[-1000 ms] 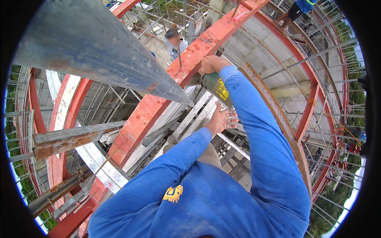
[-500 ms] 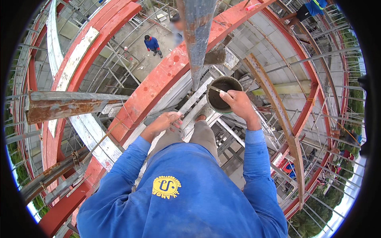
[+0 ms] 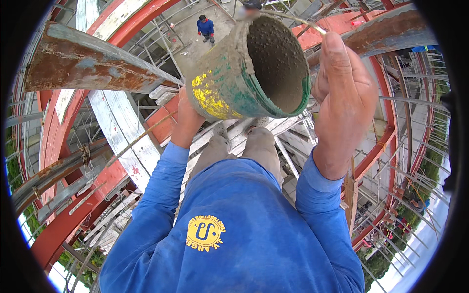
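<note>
A green and yellow bucket (image 3: 229,88), caked with grey cement, is tipped on its side close in front of me, its mouth facing right. My left hand (image 3: 186,116) is under the bucket's base and holds it up. My right hand (image 3: 344,93) is closed around the thin wire handle at the bucket's rim. Both sleeves are blue. My grey trouser legs (image 3: 244,146) show below the bucket.
A rusty steel beam (image 3: 93,63) crosses at upper left. Red curved steel girders (image 3: 63,224) and scaffold pipes ring a deep drop. White planks (image 3: 122,132) lie beneath my feet. A person in blue (image 3: 205,27) stands far below.
The bucket has come up from near my knees to close before the camera and tipped on its side. My left hand moved from the pole to the bucket's base.
</note>
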